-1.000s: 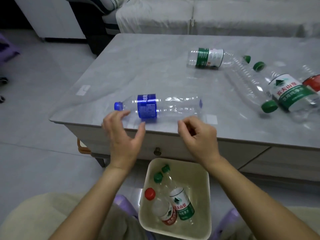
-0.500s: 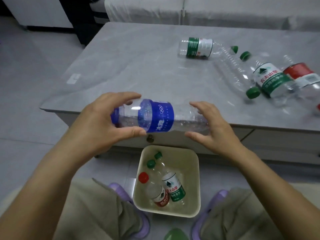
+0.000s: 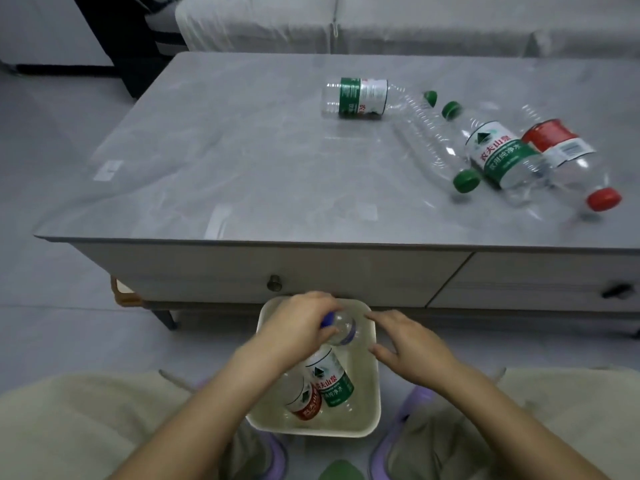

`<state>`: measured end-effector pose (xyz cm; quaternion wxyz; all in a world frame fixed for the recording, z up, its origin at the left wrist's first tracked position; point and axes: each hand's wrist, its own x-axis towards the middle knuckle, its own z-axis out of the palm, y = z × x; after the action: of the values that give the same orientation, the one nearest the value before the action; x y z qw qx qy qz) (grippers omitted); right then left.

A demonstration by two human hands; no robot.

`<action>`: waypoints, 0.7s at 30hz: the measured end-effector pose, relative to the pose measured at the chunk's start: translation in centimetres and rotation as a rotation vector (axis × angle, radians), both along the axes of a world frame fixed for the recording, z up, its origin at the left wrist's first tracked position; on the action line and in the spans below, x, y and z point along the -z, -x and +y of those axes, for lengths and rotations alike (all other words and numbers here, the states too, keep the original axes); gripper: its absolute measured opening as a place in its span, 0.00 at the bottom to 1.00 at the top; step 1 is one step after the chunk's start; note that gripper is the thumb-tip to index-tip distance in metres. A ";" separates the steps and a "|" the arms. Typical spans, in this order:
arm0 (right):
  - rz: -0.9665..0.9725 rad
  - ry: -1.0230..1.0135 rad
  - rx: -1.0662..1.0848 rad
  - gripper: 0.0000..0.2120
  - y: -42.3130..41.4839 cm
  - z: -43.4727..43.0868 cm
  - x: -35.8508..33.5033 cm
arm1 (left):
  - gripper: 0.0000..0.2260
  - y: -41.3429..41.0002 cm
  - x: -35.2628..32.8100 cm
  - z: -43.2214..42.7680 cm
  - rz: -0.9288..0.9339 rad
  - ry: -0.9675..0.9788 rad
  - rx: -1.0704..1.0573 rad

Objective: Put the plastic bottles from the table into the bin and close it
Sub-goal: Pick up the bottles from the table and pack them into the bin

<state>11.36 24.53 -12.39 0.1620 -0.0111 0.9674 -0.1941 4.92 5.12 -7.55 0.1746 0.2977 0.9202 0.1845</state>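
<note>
My left hand [image 3: 294, 327] grips the neck of a clear blue-capped bottle [image 3: 341, 329], held upright over the open cream bin [image 3: 372, 410] on the floor between my feet. My right hand [image 3: 412, 344] hovers beside the bottle with fingers spread, holding nothing. Inside the bin lie a green-label bottle [image 3: 332, 381] and a red-label bottle [image 3: 306, 401]. On the grey table [image 3: 225, 174] lie several bottles: a green-label one [image 3: 360, 97], an unlabelled clear one [image 3: 429, 143], another green-label one [image 3: 498, 154] and a red-capped one [image 3: 568, 161].
The table's drawer front with a round knob [image 3: 274, 283] stands just behind the bin. A grey sofa [image 3: 398, 22] runs along the far side. My knees and purple slippers [image 3: 405, 441] flank the bin. A green object [image 3: 341, 471] shows at the bottom edge.
The blue-capped bottle has been lifted off the table and lowered to the bin mouth, turned upright. My right hand has let go of it; my left hand still holds it.
</note>
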 end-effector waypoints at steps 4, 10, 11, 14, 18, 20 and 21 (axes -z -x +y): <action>-0.057 0.000 -0.022 0.26 -0.1 -0.2 1.9 | 0.26 0.7 10.3 2.3 -0.223 0.092 -0.014; 0.032 0.178 0.094 0.21 3.4 -2.1 3.7 | 0.17 0.4 13.7 1.3 -0.371 -0.185 -0.509; 0.025 0.223 0.121 0.20 4.6 -2.7 4.1 | 0.13 0.8 13.6 0.3 -0.284 -0.211 -0.597; -0.081 0.211 0.129 0.18 8.6 -5.0 6.3 | 0.11 2.8 13.3 -2.5 -0.199 -0.199 -0.693; -0.412 0.145 0.063 0.14 11.8 -8.9 9.3 | 0.10 5.1 13.9 -2.2 -0.572 -0.144 -0.753; -0.508 0.151 0.107 0.13 12.4 -10.3 11.0 | 0.11 6.4 15.4 -1.5 -0.698 -0.182 -0.866; -0.527 0.177 0.154 0.11 12.5 -10.8 12.1 | 0.13 7.1 16.1 -1.2 -0.750 -0.187 -0.908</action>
<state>-1.19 13.72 -24.52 0.3910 0.0991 0.8693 -0.2856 -2.22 3.93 -23.66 0.3645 -0.1972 0.8108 0.4134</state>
